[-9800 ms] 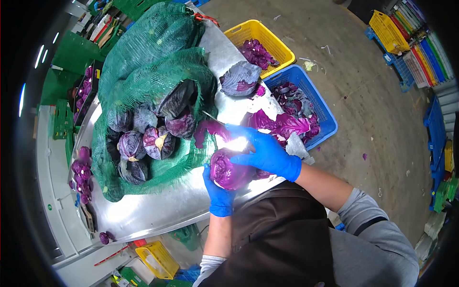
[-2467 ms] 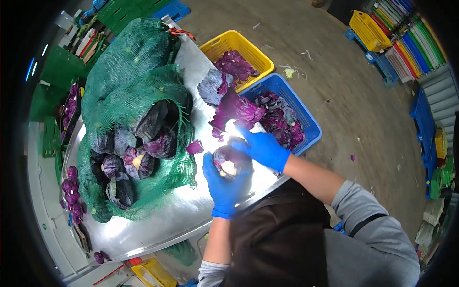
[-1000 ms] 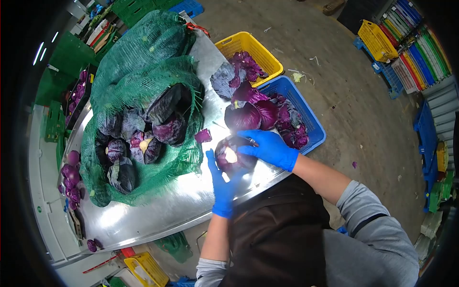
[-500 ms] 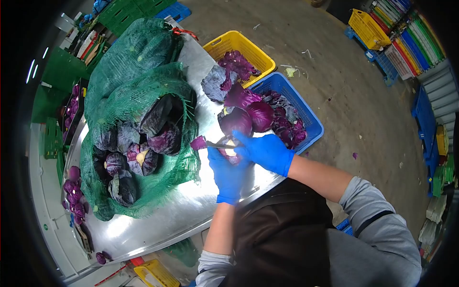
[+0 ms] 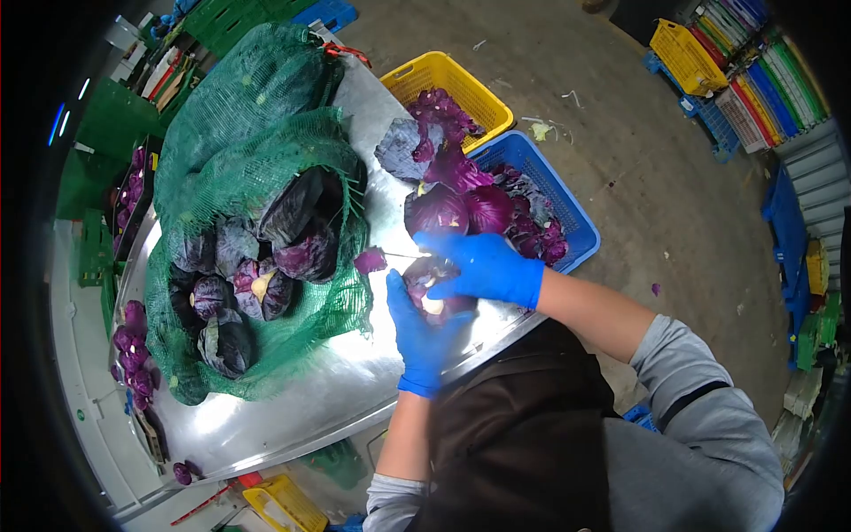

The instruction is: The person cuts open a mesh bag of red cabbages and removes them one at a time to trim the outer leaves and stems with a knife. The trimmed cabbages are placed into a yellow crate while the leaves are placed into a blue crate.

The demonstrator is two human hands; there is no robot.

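A red cabbage point(image 5: 424, 273) with a pale cut stem sits low over the metal table in front of me. My left hand point(image 5: 422, 341), in a blue glove, is wrapped round its near left side. My right hand point(image 5: 487, 270), gloved the same way, grips a knife point(image 5: 405, 255); its thin blade points left and the handle is hidden in the fingers. Some right fingers reach over the cabbage, close to its stem. By the blade's tip is a small purple leaf piece point(image 5: 370, 260). Just beyond my hands rest two peeled cabbages, one round and glossy point(image 5: 441, 211), another beside it point(image 5: 487, 209).
A green net bag point(image 5: 257, 168) of cabbages covers the left of the metal table point(image 5: 310, 412). Loose outer leaves point(image 5: 403, 151) lie at the far edge. A blue crate point(image 5: 581, 226) and a yellow crate point(image 5: 412, 75) with leaves stand beyond it.
The knife has shifted from across the cabbage's stem to its far side, blade now seen nearly edge-on. My left hand has moved slightly down, and the cabbage shows more of its pale stem.
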